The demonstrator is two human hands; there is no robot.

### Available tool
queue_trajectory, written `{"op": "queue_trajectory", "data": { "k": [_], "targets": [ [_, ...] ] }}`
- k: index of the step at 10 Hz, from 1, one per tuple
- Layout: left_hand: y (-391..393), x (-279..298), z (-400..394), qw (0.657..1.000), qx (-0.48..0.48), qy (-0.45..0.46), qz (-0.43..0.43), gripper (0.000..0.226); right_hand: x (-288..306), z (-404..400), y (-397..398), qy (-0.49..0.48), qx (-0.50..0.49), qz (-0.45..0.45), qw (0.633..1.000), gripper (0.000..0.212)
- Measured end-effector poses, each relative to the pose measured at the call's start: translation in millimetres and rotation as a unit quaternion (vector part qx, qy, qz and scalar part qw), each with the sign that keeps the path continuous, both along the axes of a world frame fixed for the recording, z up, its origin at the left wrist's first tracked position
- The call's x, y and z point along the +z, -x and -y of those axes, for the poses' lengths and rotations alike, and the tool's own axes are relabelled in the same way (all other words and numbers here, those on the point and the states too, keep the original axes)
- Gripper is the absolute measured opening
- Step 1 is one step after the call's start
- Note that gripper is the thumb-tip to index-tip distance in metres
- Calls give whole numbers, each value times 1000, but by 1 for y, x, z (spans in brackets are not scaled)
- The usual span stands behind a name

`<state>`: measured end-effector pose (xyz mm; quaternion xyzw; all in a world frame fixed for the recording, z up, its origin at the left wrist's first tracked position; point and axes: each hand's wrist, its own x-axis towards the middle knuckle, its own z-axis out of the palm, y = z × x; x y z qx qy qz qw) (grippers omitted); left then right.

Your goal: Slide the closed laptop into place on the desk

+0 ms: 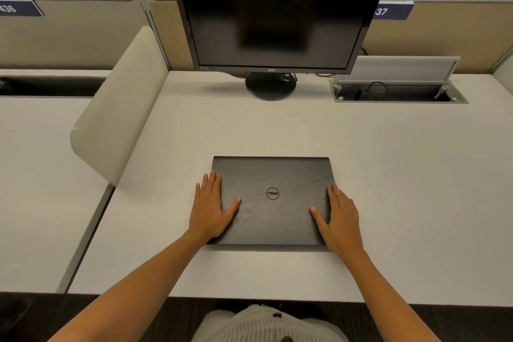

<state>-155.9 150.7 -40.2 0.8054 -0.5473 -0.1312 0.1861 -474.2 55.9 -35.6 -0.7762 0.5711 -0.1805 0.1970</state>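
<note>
A closed black laptop (pixel 272 200) with a round logo on its lid lies flat on the white desk (pixel 402 189), in the middle near the front edge. My left hand (pixel 209 207) rests on the laptop's left side, fingers stretched along the edge and thumb on the lid. My right hand (pixel 340 219) mirrors it at the right side, thumb on the lid, fingers along the right edge. Both hands press flat against the laptop from either side.
A dark monitor (pixel 277 11) on a round stand (pixel 270 86) stands at the back of the desk. An open cable hatch (pixel 399 91) with cables sits at the back right. A curved beige divider (pixel 116 108) borders the desk on the left.
</note>
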Motion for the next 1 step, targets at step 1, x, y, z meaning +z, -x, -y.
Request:
{"op": "queue_trajectory", "data": {
  "k": [1],
  "targets": [
    [0,16,23,1000,-7,27,1,84,18,23,-15,-4,-8,37,999,76]
  ]
}}
